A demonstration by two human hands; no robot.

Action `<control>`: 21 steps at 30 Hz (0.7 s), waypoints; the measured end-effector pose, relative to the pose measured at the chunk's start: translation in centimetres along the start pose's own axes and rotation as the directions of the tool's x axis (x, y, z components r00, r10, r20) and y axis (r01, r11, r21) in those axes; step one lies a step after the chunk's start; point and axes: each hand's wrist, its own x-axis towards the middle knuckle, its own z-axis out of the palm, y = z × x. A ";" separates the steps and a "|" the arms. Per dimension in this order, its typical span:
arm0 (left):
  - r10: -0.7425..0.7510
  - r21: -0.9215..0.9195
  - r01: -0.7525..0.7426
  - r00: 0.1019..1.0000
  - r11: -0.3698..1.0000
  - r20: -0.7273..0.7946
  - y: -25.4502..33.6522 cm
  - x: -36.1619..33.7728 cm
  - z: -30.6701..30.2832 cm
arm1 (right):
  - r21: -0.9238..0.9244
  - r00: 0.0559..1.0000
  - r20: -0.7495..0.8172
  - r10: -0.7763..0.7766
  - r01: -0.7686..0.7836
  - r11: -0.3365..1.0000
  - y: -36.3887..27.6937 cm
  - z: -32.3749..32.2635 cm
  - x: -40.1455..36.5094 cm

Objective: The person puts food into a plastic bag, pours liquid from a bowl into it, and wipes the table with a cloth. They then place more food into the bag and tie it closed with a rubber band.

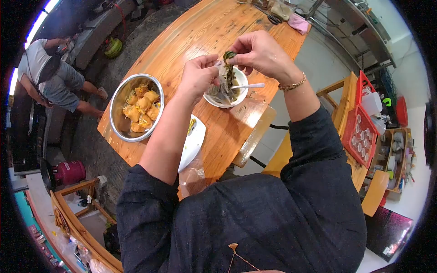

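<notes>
Above a white bowl [241,96] on the wooden table, my left hand [199,75] pinches the edge of a clear plastic bag [221,93]. My right hand [261,54] is closed on dark green leaves [229,56], which hang down beside the bag over the bowl. A spoon [254,85] rests in the bowl with its handle to the right. Left of my left forearm stands a metal bowl [114,111] with golden fried pieces [144,103]. A white plate [195,142] with some green and yellow food is partly hidden behind that forearm.
Another plastic bag [193,175] lies at the near table edge [214,164]. Scissors [275,19] and a pink cloth [298,23] are at the far end. Red trays [359,136] stand to the right. A person [59,77] is at the far left.
</notes>
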 end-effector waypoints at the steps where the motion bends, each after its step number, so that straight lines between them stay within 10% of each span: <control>1: -0.015 -0.052 0.015 1.000 0.999 -0.002 0.0 0.0 0.0 | 0.023 0.999 -0.029 -0.012 0.013 1.000 -0.3 0.0 -0.1; 5: -0.060 -0.262 0.080 0.995 0.962 0.083 -0.7 0.8 -0.9 | 0.170 0.991 -0.120 -0.057 0.077 0.983 -0.5 0.6 -0.8; 11: -0.062 -0.422 0.109 0.991 0.900 0.122 -0.4 0.3 -0.9 | -0.420 0.988 -0.050 -0.148 0.114 0.900 2.8 2.7 0.1; 15: -0.048 -0.402 0.087 0.993 0.911 0.106 0.0 -0.1 -0.4 | -0.309 0.987 -0.019 -0.161 0.147 0.940 5.3 3.7 1.0; 18: -0.036 -0.301 0.061 0.996 0.952 0.087 -0.1 0.0 -0.5 | -0.617 0.939 -0.170 -0.299 0.135 0.775 5.3 2.2 0.4; 21: -0.065 -0.053 0.069 0.995 0.996 0.071 0.5 -0.1 -0.4 | -0.775 0.996 -0.093 0.006 -0.077 0.627 8.1 1.7 0.7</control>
